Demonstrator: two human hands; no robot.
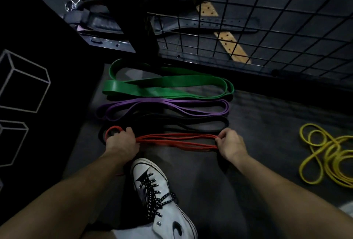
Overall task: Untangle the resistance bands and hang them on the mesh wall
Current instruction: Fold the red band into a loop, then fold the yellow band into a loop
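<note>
1. The red band [177,141] lies stretched out on the dark floor [248,124], its long axis running left to right across the view, folded into several thin strands side by side.
2. The left hand [122,143] grips the band near its left end, fingers curled round the strands; a small red loop sticks out past the knuckles to the left, and a short red tail shows below the wrist.
3. The right hand [230,143] pinches the band's right end, fingertips closed on the bunched strands.
4. Beyond the red band, three more lie parallel to it on the floor: a black band [210,124] nearest, then a purple band [172,105], then a wide green band [168,84] farthest away, each folded flat with the same left-to-right axis.
5. A yellow band [328,154] lies well apart on the right, in a loose tangle of loops.
6. The mesh wall [267,19] rises just behind the green band; belts and a pale perforated strip lie behind its wires.
7. A white laced sneaker [158,196] stands on the floor between the forearms, just below the red band.
8. The room is dim, with a black panel [28,86] bearing white cube outlines on the left.
</note>
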